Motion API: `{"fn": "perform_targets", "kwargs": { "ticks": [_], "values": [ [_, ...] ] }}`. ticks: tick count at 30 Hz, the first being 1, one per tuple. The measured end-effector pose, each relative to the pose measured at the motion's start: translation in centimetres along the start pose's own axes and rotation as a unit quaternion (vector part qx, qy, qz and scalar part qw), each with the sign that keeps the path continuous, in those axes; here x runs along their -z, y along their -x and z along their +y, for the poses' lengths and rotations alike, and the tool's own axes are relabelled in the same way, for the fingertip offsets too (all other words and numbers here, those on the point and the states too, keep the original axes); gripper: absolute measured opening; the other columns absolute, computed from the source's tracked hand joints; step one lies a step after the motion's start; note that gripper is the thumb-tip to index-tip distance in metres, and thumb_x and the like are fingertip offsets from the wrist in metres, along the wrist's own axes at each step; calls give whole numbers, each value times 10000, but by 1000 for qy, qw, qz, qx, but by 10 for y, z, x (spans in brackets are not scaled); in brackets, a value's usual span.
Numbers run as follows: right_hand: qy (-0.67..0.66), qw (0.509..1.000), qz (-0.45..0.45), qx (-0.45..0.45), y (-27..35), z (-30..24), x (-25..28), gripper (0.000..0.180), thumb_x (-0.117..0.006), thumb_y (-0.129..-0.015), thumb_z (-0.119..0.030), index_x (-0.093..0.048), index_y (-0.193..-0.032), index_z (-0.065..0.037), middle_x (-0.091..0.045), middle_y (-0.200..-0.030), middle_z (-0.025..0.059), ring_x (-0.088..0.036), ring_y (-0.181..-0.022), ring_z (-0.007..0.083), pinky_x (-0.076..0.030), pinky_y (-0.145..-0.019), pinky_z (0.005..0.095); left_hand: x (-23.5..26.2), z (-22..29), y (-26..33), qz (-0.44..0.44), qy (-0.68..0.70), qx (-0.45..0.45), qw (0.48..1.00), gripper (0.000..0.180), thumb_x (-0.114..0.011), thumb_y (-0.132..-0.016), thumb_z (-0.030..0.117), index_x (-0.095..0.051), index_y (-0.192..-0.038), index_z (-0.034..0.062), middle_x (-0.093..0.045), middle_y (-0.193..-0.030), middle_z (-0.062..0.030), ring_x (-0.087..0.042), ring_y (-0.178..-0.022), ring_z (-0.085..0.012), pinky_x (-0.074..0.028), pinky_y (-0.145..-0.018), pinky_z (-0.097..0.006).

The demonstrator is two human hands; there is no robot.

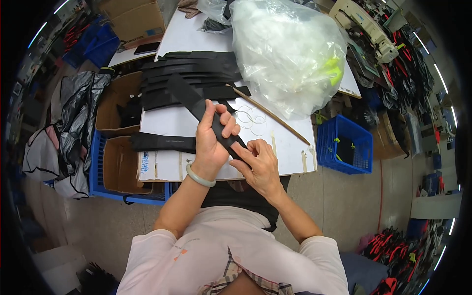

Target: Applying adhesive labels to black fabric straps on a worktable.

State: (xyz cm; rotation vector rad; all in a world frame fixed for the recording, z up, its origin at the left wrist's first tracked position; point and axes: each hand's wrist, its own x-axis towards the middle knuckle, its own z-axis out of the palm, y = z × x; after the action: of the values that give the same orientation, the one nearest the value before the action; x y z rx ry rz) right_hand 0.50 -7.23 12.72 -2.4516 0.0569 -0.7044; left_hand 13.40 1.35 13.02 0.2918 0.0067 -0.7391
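Observation:
A flat black fabric strap (186, 94) slants across my two hands above the front of the white table (169, 123). My left hand (212, 140), with a pale bangle at the wrist, has its fingers curled round the strap's middle. At the strap's lower end my right hand (259, 167) pinches with thumb and forefinger. Beyond them lies a fanned stack of similar black strips (191, 64). One more black strip (164, 142) rests left of my left wrist. A thin wooden stick (270, 113) lies slantwise on the right, beside loops of white thread (250, 117).
A big clear bag of white stuffing (285, 54) fills the table's far right. Cardboard boxes (120, 164) in a blue crate stand at the left edge. A blue basket (345, 145) sits on the floor to the right. Further right is a sewing machine (366, 27).

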Motion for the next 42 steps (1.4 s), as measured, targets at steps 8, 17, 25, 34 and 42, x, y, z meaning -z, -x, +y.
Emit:
{"fn": "perform_targets", "kwargs": {
  "ticks": [8, 17, 25, 34, 42],
  "values": [
    [-581, 760, 106, -270, 9, 10, 4, 195, -695, -791, 16, -688, -974, -50, -610, -950, 16, -555, -861, 103, -453, -775, 250, -5, -21, 21, -125, -219, -93, 963, 428, -499, -977, 404, -579, -1038, -11, -590, -809, -76, -599, -790, -183, -501, -833, -375],
    [-2, 990, 126, 56, 33, 72, 35, 222, -770, -653, -15, -693, -857, -54, -625, -831, 44, -572, -818, 213, -379, -774, 362, 45, -11, 95, -76, -662, -22, 745, 171, -627, -888, 102, -634, -1008, -19, -651, -877, -78, -619, -844, -163, -487, -776, -283],
    [158, 987, 37, 13, 124, 115, 9, 313, -744, -759, -208, -703, -1063, -146, -624, -1115, 32, -528, -1088, 231, -360, -928, 417, 86, -74, 85, -297, -857, -121, 404, 695, -726, -741, 86, -410, -1354, -1, -350, -1434, -199, -290, -1366, -387, -268, -1115, -494],
    [195, 980, 34, -9, 149, 130, 19, 363, -731, -782, -270, -685, -1134, -193, -594, -1214, 14, -500, -1155, 228, -328, -1012, 443, 94, -91, 79, -279, -876, -140, 367, 630, -705, -745, 56, -455, -1323, 34, -384, -1424, -159, -307, -1359, -369, -233, -1121, -525],
    [193, 980, 43, -12, 152, 131, 16, 360, -733, -783, -258, -694, -1137, -205, -593, -1229, 20, -490, -1179, 228, -321, -1021, 439, 89, -110, 79, -242, -903, -162, 315, 563, -673, -762, 55, -485, -1290, 13, -431, -1363, -147, -341, -1336, -355, -224, -1109, -552]
  ]
}}
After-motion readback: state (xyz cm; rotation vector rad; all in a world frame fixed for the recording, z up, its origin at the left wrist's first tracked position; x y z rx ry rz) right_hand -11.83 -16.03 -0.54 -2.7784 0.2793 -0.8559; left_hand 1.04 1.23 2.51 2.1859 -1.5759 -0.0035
